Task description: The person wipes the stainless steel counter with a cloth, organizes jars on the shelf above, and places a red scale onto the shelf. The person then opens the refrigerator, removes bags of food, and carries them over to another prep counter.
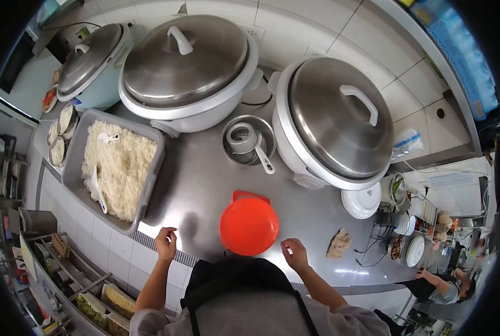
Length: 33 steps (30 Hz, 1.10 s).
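A red round bowl or colander with a tab handle sits at the front edge of the steel counter, between my hands. To its left is my left hand, fingers loosely curled, near the grey tub. My right hand hovers just right of the red item, fingers bent. Neither hand touches it. White rice fills much of the tub, with a white scoop and a smaller white utensil on it. Behind the red item, a metal bowl holds a white-handled strainer or cup.
Three large lidded cookers line the wall. A stacked white plate, a crumpled cloth and black cables lie to the right. Another person stands at the far right. Food trays are at lower left.
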Motion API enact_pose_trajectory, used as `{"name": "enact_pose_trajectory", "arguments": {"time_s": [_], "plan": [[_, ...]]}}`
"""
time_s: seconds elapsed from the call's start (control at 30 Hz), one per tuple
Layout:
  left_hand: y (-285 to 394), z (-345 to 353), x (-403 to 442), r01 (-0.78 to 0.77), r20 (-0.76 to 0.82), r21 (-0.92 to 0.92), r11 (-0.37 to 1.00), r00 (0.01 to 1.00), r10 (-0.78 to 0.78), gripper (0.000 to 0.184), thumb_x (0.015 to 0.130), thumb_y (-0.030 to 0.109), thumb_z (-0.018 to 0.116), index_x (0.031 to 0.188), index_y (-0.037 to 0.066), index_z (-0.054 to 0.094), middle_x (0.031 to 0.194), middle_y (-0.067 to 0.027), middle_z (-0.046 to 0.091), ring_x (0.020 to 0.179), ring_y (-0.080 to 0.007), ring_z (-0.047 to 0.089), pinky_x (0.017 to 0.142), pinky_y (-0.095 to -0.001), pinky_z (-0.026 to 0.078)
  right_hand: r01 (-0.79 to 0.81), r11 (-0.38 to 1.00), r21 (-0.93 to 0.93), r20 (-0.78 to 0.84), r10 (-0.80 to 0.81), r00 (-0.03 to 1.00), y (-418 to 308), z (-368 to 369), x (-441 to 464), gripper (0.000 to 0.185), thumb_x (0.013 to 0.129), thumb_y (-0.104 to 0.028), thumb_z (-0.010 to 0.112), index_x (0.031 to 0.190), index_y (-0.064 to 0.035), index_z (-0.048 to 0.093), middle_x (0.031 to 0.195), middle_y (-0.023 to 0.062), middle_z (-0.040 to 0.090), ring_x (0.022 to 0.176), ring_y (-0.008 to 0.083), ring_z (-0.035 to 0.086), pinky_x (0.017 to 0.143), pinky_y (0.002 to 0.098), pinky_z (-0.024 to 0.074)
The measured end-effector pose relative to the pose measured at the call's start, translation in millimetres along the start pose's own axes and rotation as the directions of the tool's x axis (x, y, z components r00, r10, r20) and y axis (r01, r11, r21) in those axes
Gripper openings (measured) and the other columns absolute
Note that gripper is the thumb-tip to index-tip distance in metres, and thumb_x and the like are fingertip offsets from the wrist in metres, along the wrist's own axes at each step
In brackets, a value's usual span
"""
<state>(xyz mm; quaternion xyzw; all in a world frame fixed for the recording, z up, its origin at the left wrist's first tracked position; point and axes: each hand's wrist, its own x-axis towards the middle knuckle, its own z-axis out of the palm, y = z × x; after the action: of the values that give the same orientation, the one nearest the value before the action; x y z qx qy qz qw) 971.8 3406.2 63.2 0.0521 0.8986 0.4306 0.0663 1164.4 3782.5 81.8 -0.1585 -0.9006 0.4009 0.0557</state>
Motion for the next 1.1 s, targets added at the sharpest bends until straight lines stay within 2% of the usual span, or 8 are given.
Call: {"name": "enact_pose_trajectory", "arguments": {"time_s": [0.13,0.17,0.27,0.4,0.5,0.6,0.83,1.1], "plan": [[-87.5,18.5,-17.9,0.361,-0.363,0.017,0.932,0.871,-0.331,0.027,0.078,0.004,0.053,0.104,-0.001,0.054,0.09,-0.0112,0.053,0.07,-0.0186,0.052,0.059,-0.0295,0.044,-0.24,0.941,0.239,0.076,0.228,0.971,-7.0,3.7,4.2,0.039,0.076,-0.009,0.064,0.111,-0.003,0.05,0.11,0.0154,0.052,0.09,0.0292,0.055,0.076,0.0359,0.0481],[-98.5,24.7,-22.2,0.351,-0.338,0.023,0.936,0.884,-0.323,0.028,0.077,0.004,0.054,0.105,0.0,0.054,0.091,-0.0112,0.052,0.071,-0.0191,0.053,0.06,-0.0295,0.045,-0.319,0.88,0.351,0.089,0.308,0.947,-10.3,6.2,5.7,0.047,0.075,-0.009,0.064,0.118,-0.0029,0.046,0.116,0.0163,0.049,0.094,0.0296,0.054,0.078,0.0362,0.0477],[-65.4,36.1,-10.6,0.204,-0.12,-0.001,0.979,0.972,-0.203,0.029,0.077,0.005,0.055,0.105,0.0,0.053,0.092,-0.0105,0.053,0.073,-0.0201,0.053,0.063,-0.0299,0.046,-0.08,0.995,0.055,0.23,0.066,0.971,5.9,11.5,10.2,0.061,0.075,-0.009,0.064,0.128,-0.0044,0.035,0.126,0.0148,0.039,0.102,0.0247,0.051,0.075,0.0324,0.0482],[-28.7,69.8,8.0,0.221,0.287,0.094,0.971,0.927,-0.239,0.02,0.084,0.017,0.051,0.095,0.003,0.059,0.083,-0.015,0.063,0.073,-0.0247,0.061,0.065,-0.0329,0.048,-0.026,0.998,0.065,0.186,0.014,0.982,33.8,42.6,21.4,0.068,0.073,-0.019,0.069,0.13,-0.0053,0.035,0.131,0.0166,0.037,0.119,0.0322,0.039,0.098,0.0388,0.0348],[-50.7,139.5,8.0,0.017,0.368,-0.27,0.963,0.926,0.086,0.041,0.081,0.022,0.057,0.116,0.003,0.05,0.116,-0.0165,0.054,0.105,-0.0279,0.054,0.087,-0.0337,0.044,0.105,0.973,0.204,0.133,-0.134,0.982,37.2,87.0,44.8,0.064,0.078,-0.03,0.064,0.13,-0.0054,0.035,0.134,0.0136,0.036,0.124,0.029,0.034,0.103,0.0398,0.0301],[-22.8,174.7,23.4,0.413,0.478,-0.515,0.751,0.866,-0.148,0.06,0.083,0.027,0.059,0.132,0.002,0.035,0.123,-0.0178,0.049,0.112,-0.0265,0.049,0.096,-0.0345,0.038,0.049,0.966,0.256,0.157,-0.092,0.983,18.3,101.7,78.6,0.064,0.078,-0.031,0.063,0.13,-0.0059,0.035,0.134,0.0129,0.036,0.124,0.0287,0.034,0.103,0.0404,0.0302],[25.2,173.2,52.0,0.567,0.794,-0.563,0.601,0.572,0.205,0.064,0.083,0.022,0.059,0.136,0.004,0.029,0.133,-0.0122,0.036,0.118,-0.0223,0.04,0.097,-0.0341,0.036,-0.048,0.939,0.34,0.193,-0.02,0.981,-17.4,97.5,134.7,0.062,0.08,-0.033,0.061,0.13,-0.0072,0.036,0.135,0.0114,0.037,0.124,0.0282,0.035,0.102,0.0419,0.0303],[93.4,87.8,66.8,0.581,0.737,-0.566,0.585,0.675,0.042,0.061,0.084,0.021,0.058,0.136,0.004,0.031,0.133,-0.0113,0.037,0.119,-0.0208,0.04,0.098,-0.0347,0.036,-0.059,0.892,0.449,0.238,-0.056,0.97,-56.4,90.5,182.2,0.06,0.081,-0.036,0.058,0.13,-0.0087,0.036,0.135,0.0096,0.037,0.124,0.0276,0.035,0.102,0.0435,0.0304]]}}
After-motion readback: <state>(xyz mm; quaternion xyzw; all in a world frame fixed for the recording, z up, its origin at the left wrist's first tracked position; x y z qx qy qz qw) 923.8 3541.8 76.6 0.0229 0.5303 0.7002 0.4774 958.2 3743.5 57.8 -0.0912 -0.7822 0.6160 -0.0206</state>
